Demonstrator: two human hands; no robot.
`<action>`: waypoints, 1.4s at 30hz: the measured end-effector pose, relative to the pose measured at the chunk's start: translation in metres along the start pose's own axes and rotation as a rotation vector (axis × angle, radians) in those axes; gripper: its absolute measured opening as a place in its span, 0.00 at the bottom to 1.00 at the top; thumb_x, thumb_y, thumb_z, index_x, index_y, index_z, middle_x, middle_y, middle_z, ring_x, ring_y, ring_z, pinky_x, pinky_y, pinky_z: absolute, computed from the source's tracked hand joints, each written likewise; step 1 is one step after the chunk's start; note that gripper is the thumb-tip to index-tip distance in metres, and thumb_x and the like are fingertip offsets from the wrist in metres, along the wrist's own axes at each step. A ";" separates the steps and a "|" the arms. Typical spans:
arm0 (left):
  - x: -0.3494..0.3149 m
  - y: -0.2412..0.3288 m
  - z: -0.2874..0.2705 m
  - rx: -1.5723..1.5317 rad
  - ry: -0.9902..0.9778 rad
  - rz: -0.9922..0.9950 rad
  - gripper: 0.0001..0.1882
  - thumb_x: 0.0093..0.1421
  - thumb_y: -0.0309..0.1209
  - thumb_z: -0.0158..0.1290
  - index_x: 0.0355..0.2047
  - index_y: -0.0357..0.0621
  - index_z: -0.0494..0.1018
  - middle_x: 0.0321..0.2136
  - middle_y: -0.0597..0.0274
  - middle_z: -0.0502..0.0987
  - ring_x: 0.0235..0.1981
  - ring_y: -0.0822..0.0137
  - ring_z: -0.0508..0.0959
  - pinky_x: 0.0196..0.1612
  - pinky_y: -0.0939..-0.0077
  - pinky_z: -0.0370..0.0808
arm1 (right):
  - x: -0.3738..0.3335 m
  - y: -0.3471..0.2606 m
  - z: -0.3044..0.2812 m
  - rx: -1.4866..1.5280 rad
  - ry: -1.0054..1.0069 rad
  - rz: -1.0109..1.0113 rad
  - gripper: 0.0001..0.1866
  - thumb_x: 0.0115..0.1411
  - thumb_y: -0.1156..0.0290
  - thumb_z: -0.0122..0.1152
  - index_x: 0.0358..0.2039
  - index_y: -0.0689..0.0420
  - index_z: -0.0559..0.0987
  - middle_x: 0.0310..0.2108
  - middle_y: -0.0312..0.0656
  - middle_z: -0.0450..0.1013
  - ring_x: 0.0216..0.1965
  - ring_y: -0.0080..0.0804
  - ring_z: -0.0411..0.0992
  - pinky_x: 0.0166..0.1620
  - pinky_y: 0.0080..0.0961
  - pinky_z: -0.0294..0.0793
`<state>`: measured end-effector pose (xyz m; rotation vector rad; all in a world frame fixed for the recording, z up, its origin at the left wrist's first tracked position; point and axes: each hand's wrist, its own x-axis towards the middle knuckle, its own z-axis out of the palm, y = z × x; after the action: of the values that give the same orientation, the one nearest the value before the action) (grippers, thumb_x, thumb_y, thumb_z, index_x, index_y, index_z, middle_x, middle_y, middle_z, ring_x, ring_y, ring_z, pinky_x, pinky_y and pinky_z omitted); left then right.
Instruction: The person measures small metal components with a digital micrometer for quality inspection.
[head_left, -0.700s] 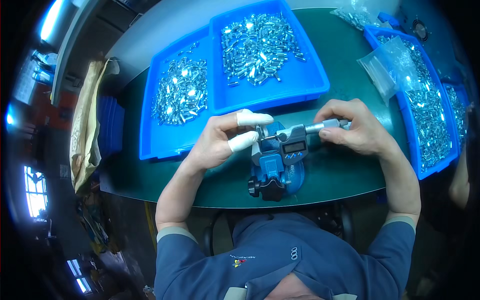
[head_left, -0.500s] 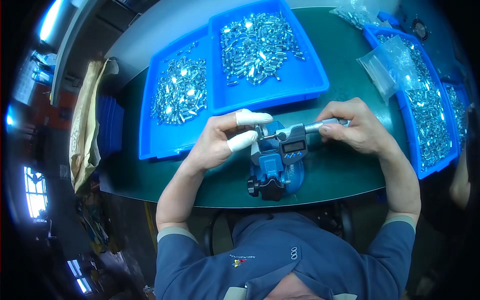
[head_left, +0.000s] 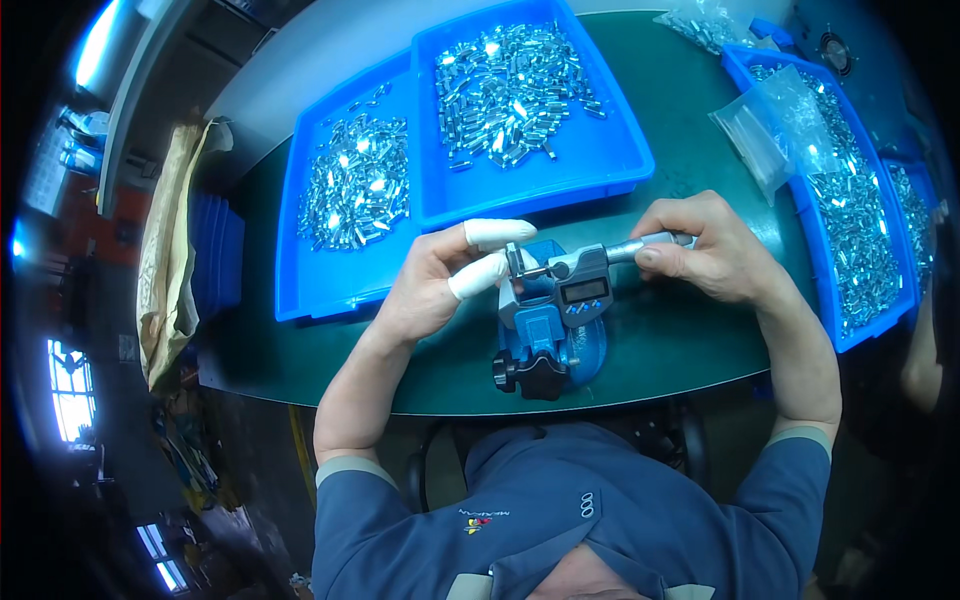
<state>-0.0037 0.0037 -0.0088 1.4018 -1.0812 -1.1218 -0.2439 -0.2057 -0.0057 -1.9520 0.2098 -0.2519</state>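
Observation:
A digital micrometer with a small display is clamped in a blue stand with a black knob, near the table's front edge. My right hand pinches the micrometer's silver thimble between thumb and fingers. My left hand wears white covers on its thumb and index finger. Those two fingertips close on a small shiny metal part at the measuring gap, beside the spindle. The fingers and the frame partly hide this part, and its contact with the measuring faces is unclear.
Two blue trays of small metal parts lie beyond my hands. Another filled blue tray stands at right, with clear plastic bags over its edge. Brown paper and stacked blue bins are at left. Another person's arm shows far right.
The left fingertips have shifted slightly left, showing more of the metal part at the measuring gap. My right hand stays on the thimble; the whole view has moved a little.

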 end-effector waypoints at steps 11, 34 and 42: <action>0.000 -0.004 0.003 -0.039 0.035 -0.012 0.18 0.65 0.28 0.55 0.54 0.37 0.75 0.37 0.57 0.82 0.35 0.70 0.82 0.38 0.74 0.79 | -0.001 0.001 -0.001 0.033 -0.010 0.050 0.14 0.66 0.65 0.58 0.34 0.64 0.81 0.24 0.41 0.79 0.27 0.27 0.79 0.32 0.22 0.75; 0.000 -0.004 0.005 -0.015 0.083 -0.005 0.15 0.65 0.27 0.56 0.51 0.38 0.77 0.33 0.60 0.81 0.32 0.73 0.81 0.36 0.78 0.79 | -0.001 -0.002 -0.002 -0.001 0.008 0.040 0.13 0.63 0.64 0.62 0.34 0.64 0.82 0.24 0.40 0.79 0.27 0.25 0.79 0.31 0.21 0.74; 0.000 -0.005 0.006 0.003 0.091 0.007 0.14 0.65 0.28 0.56 0.50 0.39 0.77 0.32 0.61 0.81 0.32 0.73 0.81 0.35 0.78 0.79 | -0.001 0.000 -0.001 0.000 0.010 0.014 0.14 0.65 0.65 0.59 0.31 0.64 0.82 0.23 0.41 0.79 0.25 0.27 0.79 0.31 0.22 0.75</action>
<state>-0.0091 0.0031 -0.0146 1.4367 -1.0228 -1.0410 -0.2449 -0.2065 -0.0053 -1.9493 0.2296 -0.2525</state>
